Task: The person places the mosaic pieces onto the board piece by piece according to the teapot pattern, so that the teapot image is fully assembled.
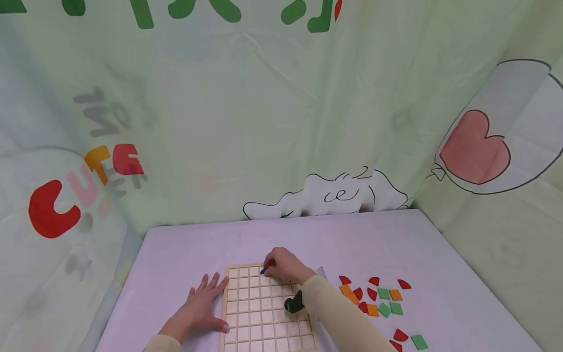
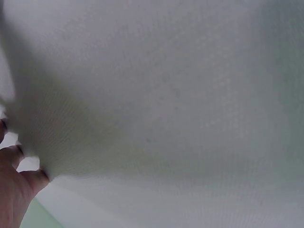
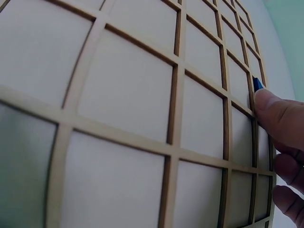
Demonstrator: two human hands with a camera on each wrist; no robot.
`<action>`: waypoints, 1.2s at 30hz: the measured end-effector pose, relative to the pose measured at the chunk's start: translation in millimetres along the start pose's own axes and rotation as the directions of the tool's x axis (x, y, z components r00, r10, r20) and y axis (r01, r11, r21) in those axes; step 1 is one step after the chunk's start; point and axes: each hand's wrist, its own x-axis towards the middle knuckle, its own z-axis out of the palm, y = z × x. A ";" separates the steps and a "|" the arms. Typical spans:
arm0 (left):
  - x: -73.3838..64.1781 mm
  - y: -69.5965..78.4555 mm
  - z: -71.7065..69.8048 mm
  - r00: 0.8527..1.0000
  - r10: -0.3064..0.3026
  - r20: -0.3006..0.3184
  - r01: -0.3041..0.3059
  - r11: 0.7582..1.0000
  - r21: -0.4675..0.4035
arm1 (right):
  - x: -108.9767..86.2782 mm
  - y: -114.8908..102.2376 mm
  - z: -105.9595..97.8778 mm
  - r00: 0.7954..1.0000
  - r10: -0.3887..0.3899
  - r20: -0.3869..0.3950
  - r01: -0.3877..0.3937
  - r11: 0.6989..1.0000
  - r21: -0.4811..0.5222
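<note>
A wooden grid board (image 1: pixel 255 307) with square cells lies on the table. Near its top edge my right hand (image 1: pixel 285 264) pinches a small blue piece (image 1: pixel 262 271) between thumb and finger. The right wrist view shows the blue piece (image 3: pixel 257 84) at a cell by the board's far edge, partly hidden by the thumb (image 3: pixel 267 102). My left hand (image 1: pixel 203 304) has its fingers spread beside the board's left side, with the thumb at the frame. Only part of the left hand (image 2: pixel 16 185) appears in the left wrist view, against a blurred pale surface.
To the right of the board lie loose red pieces (image 1: pixel 400 335), orange squares (image 1: pixel 396 295) and green squares (image 1: pixel 396 308). A greyish transparent item (image 1: pixel 321 272) is partly behind the right forearm. Printed curtains (image 1: pixel 220 122) surround the pale table (image 1: pixel 184 249).
</note>
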 end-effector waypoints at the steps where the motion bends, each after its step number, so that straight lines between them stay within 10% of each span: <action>1: 0.1 -0.1 0.0 1.000 0.000 0.000 0.000 1.000 0.001 | -0.2 0.7 -0.5 1.000 -0.004 0.003 0.004 1.000 0.003; 21: -2.0 5.0 -4.6 1.000 0.012 -0.004 -0.012 1.000 0.005 | -4.5 4.9 -7.4 0.992 -0.117 0.037 0.119 0.991 -0.058; 36: -0.1 0.1 1.1 1.000 0.013 -0.009 -0.013 1.000 0.004 | -13.6 2.1 -10.8 0.997 -0.063 0.038 0.066 0.994 -0.086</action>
